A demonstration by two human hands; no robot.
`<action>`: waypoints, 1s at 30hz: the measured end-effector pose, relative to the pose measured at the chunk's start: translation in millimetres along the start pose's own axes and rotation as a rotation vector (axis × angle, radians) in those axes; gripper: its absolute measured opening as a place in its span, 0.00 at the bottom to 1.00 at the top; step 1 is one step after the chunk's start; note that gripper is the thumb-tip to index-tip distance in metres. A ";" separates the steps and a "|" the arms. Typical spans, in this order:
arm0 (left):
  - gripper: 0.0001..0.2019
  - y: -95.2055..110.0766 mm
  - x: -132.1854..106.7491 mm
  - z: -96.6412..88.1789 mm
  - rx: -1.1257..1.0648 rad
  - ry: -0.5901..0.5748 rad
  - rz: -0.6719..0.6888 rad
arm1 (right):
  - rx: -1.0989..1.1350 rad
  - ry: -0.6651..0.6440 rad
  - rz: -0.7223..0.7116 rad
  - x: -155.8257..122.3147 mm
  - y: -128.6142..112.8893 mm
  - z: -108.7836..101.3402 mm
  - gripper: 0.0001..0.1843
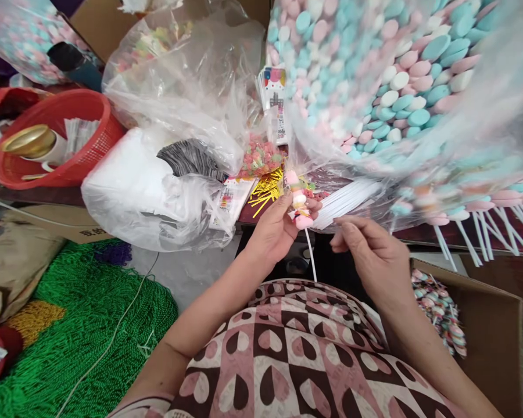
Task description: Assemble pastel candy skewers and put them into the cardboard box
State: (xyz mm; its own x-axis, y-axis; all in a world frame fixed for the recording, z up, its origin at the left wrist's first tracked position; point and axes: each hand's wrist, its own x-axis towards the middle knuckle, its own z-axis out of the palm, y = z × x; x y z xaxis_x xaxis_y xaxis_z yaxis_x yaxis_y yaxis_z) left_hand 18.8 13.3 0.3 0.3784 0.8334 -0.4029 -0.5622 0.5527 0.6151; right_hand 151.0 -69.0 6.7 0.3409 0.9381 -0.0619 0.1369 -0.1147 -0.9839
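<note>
My left hand [278,229] is closed round a marshmallow skewer [300,200], pink, white and yellowish pieces on a white stick that points down towards my lap. To the right of it, apart from the skewer, my right hand [370,247] is curled with thumb and fingertips together; whether anything small sits between them is hidden. Just beyond my left hand lie gold twist ties [267,190] and a clear bag of red and green gummies [261,157]. White sticks [348,200] are bundled between the two hands on the table edge.
A large clear bag of pastel marshmallows [401,110] fills the back right. Several finished skewers [483,206] overhang the right edge, above a cardboard box [492,342] of wrapped candies. At left stand a red basket [93,133], a white plastic bag [126,191] and green cords [87,325].
</note>
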 end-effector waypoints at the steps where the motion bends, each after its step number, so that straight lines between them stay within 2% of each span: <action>1: 0.12 -0.5 -0.2 -0.1 -0.008 0.011 -0.015 | -0.015 0.050 -0.049 2.4 -0.1 -0.6 0.09; 5: 0.09 -5.3 -1.4 0.2 -0.068 -0.009 -0.020 | -0.175 -0.011 -0.220 10.7 1.2 4.9 0.05; 9: 0.05 -9.2 -2.2 1.3 -0.104 -0.028 -0.014 | -0.403 -0.036 -0.374 15.3 1.5 9.8 0.06; 18: 0.01 -9.8 -5.3 6.2 -0.109 0.007 -0.024 | -0.604 -0.117 -0.564 23.2 5.2 5.2 0.09; 22: 0.03 -9.2 -8.0 10.6 -0.103 0.043 -0.023 | -0.758 -0.082 -0.606 26.2 5.6 5.9 0.10; 25: 0.03 -9.1 -8.4 9.2 -0.081 0.025 -0.032 | -0.813 -0.050 -0.631 27.2 5.0 7.6 0.11; 30: 0.06 -13.0 -3.2 -0.7 -0.106 -0.020 -0.059 | -0.720 -0.023 -0.595 24.5 4.0 12.7 0.09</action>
State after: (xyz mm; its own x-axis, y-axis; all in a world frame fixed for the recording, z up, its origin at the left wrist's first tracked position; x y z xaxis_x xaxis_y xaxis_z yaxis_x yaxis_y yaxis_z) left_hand 24.4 3.5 -6.8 0.4275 0.7996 -0.4217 -0.6124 0.5993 0.5155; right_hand 148.0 -42.3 -0.9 0.0118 0.9129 0.4079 0.8288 0.2193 -0.5148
